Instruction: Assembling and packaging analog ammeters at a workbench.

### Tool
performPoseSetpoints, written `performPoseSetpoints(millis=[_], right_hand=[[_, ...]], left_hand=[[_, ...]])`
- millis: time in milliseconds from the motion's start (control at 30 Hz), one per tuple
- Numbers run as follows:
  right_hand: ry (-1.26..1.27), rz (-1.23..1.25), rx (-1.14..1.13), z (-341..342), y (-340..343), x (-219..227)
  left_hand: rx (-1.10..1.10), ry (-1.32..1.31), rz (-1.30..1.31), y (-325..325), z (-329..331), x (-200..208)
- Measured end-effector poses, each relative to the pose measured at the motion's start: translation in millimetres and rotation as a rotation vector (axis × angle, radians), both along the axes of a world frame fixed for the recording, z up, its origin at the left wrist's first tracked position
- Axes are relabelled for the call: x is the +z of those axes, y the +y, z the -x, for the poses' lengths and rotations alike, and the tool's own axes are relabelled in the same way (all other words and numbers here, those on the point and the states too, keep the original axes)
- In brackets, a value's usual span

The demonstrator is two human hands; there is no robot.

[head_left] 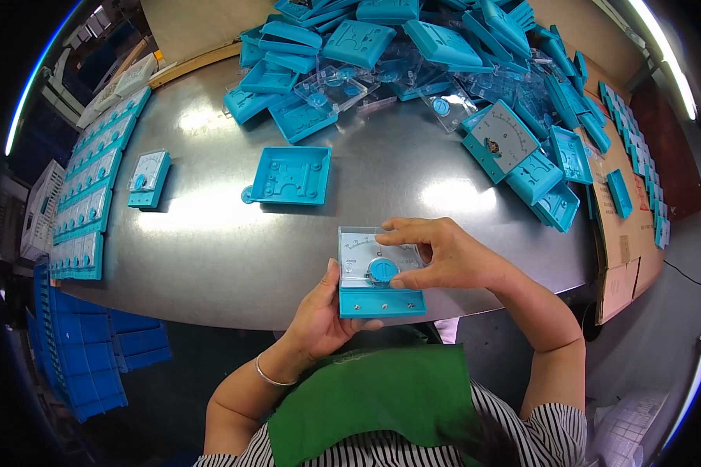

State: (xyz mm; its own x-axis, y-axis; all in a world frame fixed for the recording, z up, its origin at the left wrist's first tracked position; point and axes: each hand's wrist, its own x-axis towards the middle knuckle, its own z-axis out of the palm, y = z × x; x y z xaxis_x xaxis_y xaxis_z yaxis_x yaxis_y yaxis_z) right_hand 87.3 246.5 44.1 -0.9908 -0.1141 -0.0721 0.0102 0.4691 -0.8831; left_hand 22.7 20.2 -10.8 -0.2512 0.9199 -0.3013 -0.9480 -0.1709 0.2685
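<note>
Bright | tube lt [666, 58] upper R | glare on tbl [226, 257] | edges bent, corners blk

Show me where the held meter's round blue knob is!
In the head view, just right of centre, the blue knob is low on the clear front of the held meter, between the thumbs of the left hand and the right hand.

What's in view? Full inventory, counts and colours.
Held meter: 1, teal/white, clear cover, in hands
Loose meter: 1, teal/white, table left
Open case: 1, teal, mid-table
Small disc: 1, blue, left of open case
Parts heap: many cases and covers, teal/clear, far side
Dial unit: 1, teal/pale, heap's right
Meter rows: many, teal/white, far left and right
Table: 1, grey metal, centre
Cardboard: uncounted, brown, right
Bins: uncounted, blue, lower left
Apron: 1, green, worn
Bangle: 1, silver, left wrist
Left hand: 1, bare, supporting meter
Right hand: 1, bare, over meter
</note>
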Motion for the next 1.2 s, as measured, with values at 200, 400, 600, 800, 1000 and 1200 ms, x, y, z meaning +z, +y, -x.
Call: performPoseSetpoints(millis=[200, 400, 600, 800, 1000, 1200], right_hand=[[-0.004, -0.019, 0.015, -4.3, -5.3, -1.4], [0.194, -0.225, 0.036, -17.1, -13.2, -0.4], [0.130, 0.179, -0.328, -40.9, -13.7, 1.7], [0.036, 0.441, -0.233, -52.0, -43.5, -45.5], [0.104, 0.402, -0.127, -50.5, -52.7, -47.6], [0.151, 0.348, -0.133, -49.7, -58.5, -44.1]], left_hand=[[0.002, 0.038, -0.004, -2.7, -1.6, -5.8], [0.014, 0.132, 0.087, 1.1, -10.2, 9.2], [-0.022, 0.567, 0.205, -10.4, -5.5, 18.2], [-0.044, 0.492, 0.089, -9.1, -12.4, 23.2], [-0.067, 0.441, 0.086, -10.9, -10.4, 23.4], [-0.085, 0.432, 0.076, -14.1, -6.4, 23.7]])
